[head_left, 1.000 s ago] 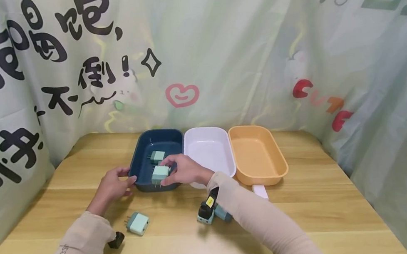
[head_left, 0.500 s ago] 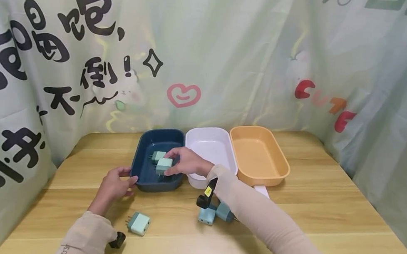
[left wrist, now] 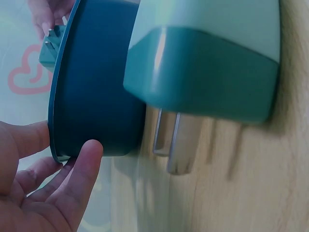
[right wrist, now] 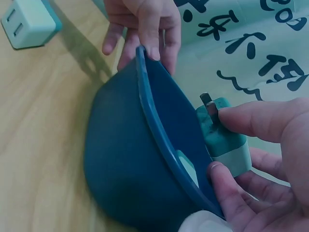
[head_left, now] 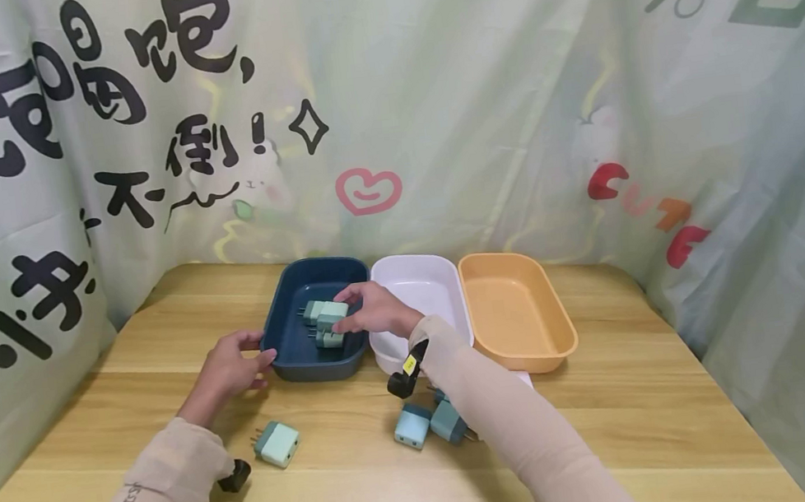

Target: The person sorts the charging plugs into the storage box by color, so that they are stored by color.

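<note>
My left hand [head_left: 231, 370] pinches the left rim of the dark blue tray [head_left: 322, 368], thumb and fingers on either side of its edge. Above that tray, my right hand [head_left: 379, 310] holds a pale green plug charger [right wrist: 227, 140] between thumb and fingers, metal prongs exposed. Below it, a similar charger [head_left: 329, 340] shows inside the tray, and another charger [head_left: 311, 312] sits just behind. A green charger [head_left: 277, 444] lies on the table in front of my left hand and looms large in the left wrist view.
A white tray [head_left: 415, 270] and an orange tray [head_left: 516, 304] stand to the right of the blue one. Near my right forearm lie a light blue charger [head_left: 412, 426] and a darker blue charger [head_left: 448, 421]; a white item [head_left: 523, 378] is partly hidden. A printed curtain [head_left: 427, 74] rises behind the table.
My right hand has moved the held charger slightly back and to the right over the blue tray, exposing the charger below it. My left hand stays at the rim.
</note>
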`<state>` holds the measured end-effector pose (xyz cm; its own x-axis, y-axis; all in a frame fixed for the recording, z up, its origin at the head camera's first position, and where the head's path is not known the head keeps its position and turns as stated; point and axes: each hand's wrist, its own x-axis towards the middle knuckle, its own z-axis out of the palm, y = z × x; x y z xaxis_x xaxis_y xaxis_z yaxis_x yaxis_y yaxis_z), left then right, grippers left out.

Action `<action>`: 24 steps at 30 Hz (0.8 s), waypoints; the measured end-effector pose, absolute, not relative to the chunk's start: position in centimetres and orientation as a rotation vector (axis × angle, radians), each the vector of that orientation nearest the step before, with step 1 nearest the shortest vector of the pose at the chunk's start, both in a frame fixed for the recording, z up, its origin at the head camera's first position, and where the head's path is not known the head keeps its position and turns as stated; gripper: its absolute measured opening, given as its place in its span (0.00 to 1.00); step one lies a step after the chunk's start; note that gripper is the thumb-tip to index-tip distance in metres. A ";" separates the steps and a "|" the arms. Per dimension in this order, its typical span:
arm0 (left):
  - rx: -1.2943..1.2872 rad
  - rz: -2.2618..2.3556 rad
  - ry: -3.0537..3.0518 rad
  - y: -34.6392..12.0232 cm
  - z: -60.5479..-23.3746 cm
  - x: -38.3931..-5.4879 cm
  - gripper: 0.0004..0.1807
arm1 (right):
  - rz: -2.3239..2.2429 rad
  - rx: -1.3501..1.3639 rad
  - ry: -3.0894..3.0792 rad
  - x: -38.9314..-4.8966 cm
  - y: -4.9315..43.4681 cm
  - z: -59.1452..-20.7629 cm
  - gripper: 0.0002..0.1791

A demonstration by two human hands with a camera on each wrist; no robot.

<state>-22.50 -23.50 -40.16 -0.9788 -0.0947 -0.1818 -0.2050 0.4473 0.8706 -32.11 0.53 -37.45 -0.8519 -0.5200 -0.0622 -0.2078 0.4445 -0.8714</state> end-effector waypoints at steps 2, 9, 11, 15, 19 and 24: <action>-0.267 1.578 2.581 -23.5 -40.2 -22.5 0.28 | -1.371 -0.608 2.386 -32.4 0.5 -37.4 0.26; -0.259 1.587 2.577 -23.6 -40.3 -22.5 0.28 | -1.349 -0.589 2.427 -33.4 0.5 -37.5 0.27; -0.251 1.592 2.577 -23.5 -40.4 -22.5 0.27 | -1.356 -0.578 2.442 -33.5 0.5 -37.5 0.27; -0.245 1.590 2.575 -23.6 -40.5 -22.3 0.27 | -1.362 -0.564 2.451 -33.7 0.4 -37.8 0.28; -0.256 1.570 2.587 -23.8 -40.6 -22.2 0.27 | -1.349 -0.585 2.453 -33.8 0.2 -37.7 0.28; -0.236 1.596 2.587 -23.7 -40.5 -22.4 0.28 | -1.351 -0.564 2.492 -34.1 0.3 -37.1 0.28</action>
